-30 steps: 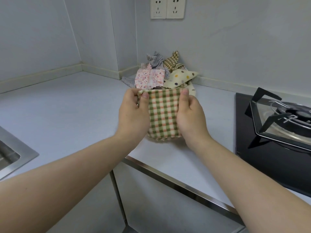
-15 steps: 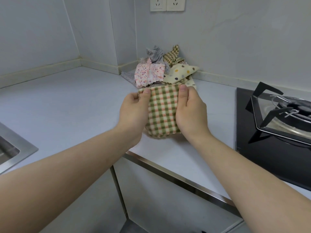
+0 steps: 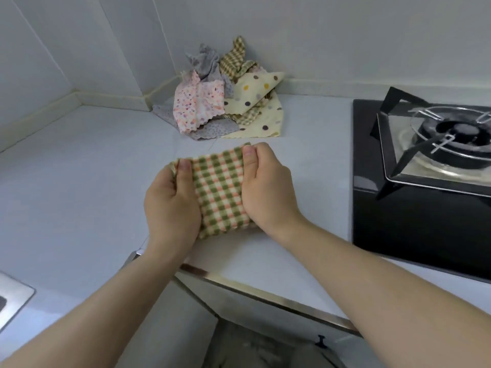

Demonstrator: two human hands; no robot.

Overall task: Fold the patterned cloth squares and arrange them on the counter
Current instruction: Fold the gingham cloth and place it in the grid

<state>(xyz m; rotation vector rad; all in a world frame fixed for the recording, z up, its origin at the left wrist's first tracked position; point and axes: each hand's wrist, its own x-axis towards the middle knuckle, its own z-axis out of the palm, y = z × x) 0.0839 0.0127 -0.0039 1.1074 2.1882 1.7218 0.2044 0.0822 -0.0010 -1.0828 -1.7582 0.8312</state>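
The green, orange and cream checked cloth [image 3: 219,192] is folded into a smallish rectangle, sitting low over the near middle of the table [image 3: 79,181], not far from its near edge. Can't quite tell if it's lying flat or held just above the surface. The left hand [image 3: 170,205] holds the left side and the right hand [image 3: 265,187] holds the right side. Each has its thumb on top near a far corner, and the fingers are curled around the cloth's edge, mostly hidden underneath.

Farther back, against the wall, there's a messy pile of unfolded cloths [image 3: 228,102]: pink floral one in front, cream polka-dot to its right, grey and tan-checked ones sticking up behind. A black gas stove [image 3: 425,168] sits on the right, and a sink corner [image 3: 10,296] pokes in at the near left.
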